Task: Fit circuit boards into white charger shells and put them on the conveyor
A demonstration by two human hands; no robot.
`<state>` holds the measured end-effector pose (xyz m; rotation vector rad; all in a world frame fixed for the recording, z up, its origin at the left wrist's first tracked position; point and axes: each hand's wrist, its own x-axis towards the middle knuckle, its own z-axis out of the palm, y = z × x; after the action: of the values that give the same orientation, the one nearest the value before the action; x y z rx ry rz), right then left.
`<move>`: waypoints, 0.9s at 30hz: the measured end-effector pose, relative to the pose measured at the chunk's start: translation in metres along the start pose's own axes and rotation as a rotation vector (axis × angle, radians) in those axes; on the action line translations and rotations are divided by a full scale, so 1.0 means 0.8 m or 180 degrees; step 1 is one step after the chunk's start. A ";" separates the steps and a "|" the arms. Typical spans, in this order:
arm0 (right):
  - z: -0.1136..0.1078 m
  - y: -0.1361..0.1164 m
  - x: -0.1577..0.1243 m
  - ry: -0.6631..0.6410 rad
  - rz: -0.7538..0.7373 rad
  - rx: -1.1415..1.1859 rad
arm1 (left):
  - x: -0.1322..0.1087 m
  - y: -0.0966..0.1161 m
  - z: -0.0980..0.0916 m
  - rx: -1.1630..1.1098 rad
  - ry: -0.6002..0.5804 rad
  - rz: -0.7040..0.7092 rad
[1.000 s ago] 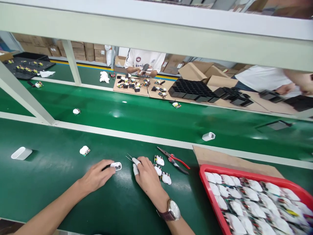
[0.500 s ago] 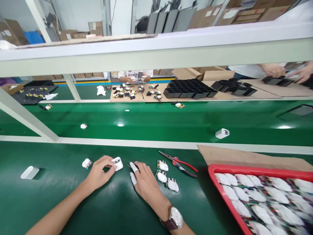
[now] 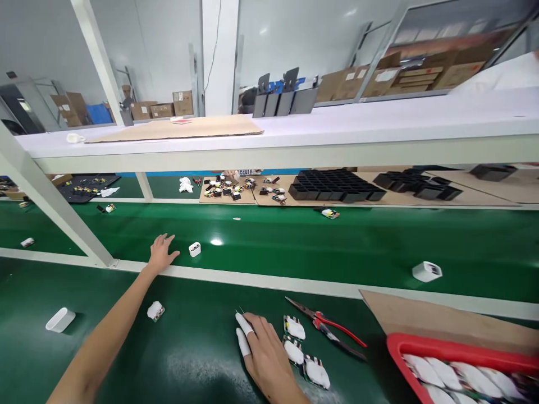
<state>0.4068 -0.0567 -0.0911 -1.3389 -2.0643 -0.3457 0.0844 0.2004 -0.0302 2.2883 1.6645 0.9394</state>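
Head view: the left hand (image 3: pixel 162 253) has gone from holding a white case (image 3: pixel 194 249) over the near worktop (image 3: pixel 197 320) to reaching across the pale rail (image 3: pixel 261 282). Now empty, fingers spread, just left of the case and not touching it. Case stands upright on the far green strip (image 3: pixel 362 244), dark parts showing in its top. Looks released, so work on that piece at this spot is probably done.

Right hand (image 3: pixel 267 356) stays near, on the worktop, gripping tweezers (image 3: pixel 241 310); only thin tips show past the white finger covers (image 3: pixel 244 324).

Left at hand: a white shell (image 3: pixel 61 320) far left and one padded board (image 3: pixel 155 310) near the left forearm. Three more boards (image 3: pixel 316 371) sit just right of the right hand, pliers (image 3: pixel 322 322) beyond them, red tray (image 3: pixel 446 349) of boards at right. Supply seems ample.
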 end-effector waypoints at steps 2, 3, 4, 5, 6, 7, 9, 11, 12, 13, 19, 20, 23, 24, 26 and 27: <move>-0.002 -0.007 0.006 -0.0038 -0.0022 0.0145 | -0.003 -0.008 -0.017 -0.0037 -0.0023 -0.0019; -0.003 -0.009 0.008 -0.0046 -0.0030 0.0215 | -0.009 -0.007 -0.023 -0.0078 -0.0057 0.0014; -0.003 -0.012 0.010 -0.0049 -0.0036 0.0287 | -0.019 -0.002 -0.027 -0.0133 -0.0110 0.0078; -0.003 -0.014 0.010 -0.0054 -0.0046 0.0366 | -0.034 0.007 -0.028 -0.0197 -0.0187 0.0170; -0.002 -0.016 0.011 -0.0056 -0.0061 0.0451 | -0.054 0.020 -0.027 -0.0265 -0.0285 0.0284; -0.002 -0.018 0.011 -0.0056 -0.0087 0.0540 | -0.078 0.036 -0.025 -0.0340 -0.0421 0.0421; 0.000 -0.020 0.010 -0.0126 -0.0157 0.0725 | -0.131 0.071 -0.019 -0.0467 -0.0756 0.0701; 0.002 -0.022 0.009 -0.0270 -0.0261 0.0886 | -0.178 0.100 -0.017 -0.0533 -0.1092 0.1026; 0.003 -0.024 0.009 -0.0370 -0.0317 0.0943 | -0.196 0.109 -0.021 -0.0500 -0.1179 0.1190; 0.003 -0.025 0.009 -0.0479 -0.0369 0.0977 | -0.210 0.111 -0.030 -0.0432 -0.1176 0.1268; 0.005 -0.054 0.035 -0.0895 -0.0403 0.0766 | -0.248 0.000 -0.160 0.1191 0.0450 -0.0102; 0.008 -0.061 0.045 -0.0957 -0.0368 0.0696 | -0.254 -0.031 -0.182 0.1566 0.0617 -0.0509; 0.022 -0.083 0.077 -0.1183 -0.0301 0.0502 | -0.278 -0.107 -0.224 0.1999 0.0455 -0.1517; 0.027 -0.089 0.086 -0.1257 -0.0273 0.0484 | -0.285 -0.120 -0.230 0.1860 0.0329 -0.1619; 0.031 -0.098 0.097 -0.1378 -0.0244 0.0578 | -0.296 -0.120 -0.229 0.1456 0.0160 -0.1561; 0.030 -0.100 0.098 -0.1428 -0.0255 0.0683 | -0.297 -0.107 -0.223 0.1228 0.0175 -0.1435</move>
<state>0.3057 -0.0227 -0.0494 -1.2888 -2.4421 0.1584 -0.1298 -0.0231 -0.0227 1.9479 2.4215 0.6260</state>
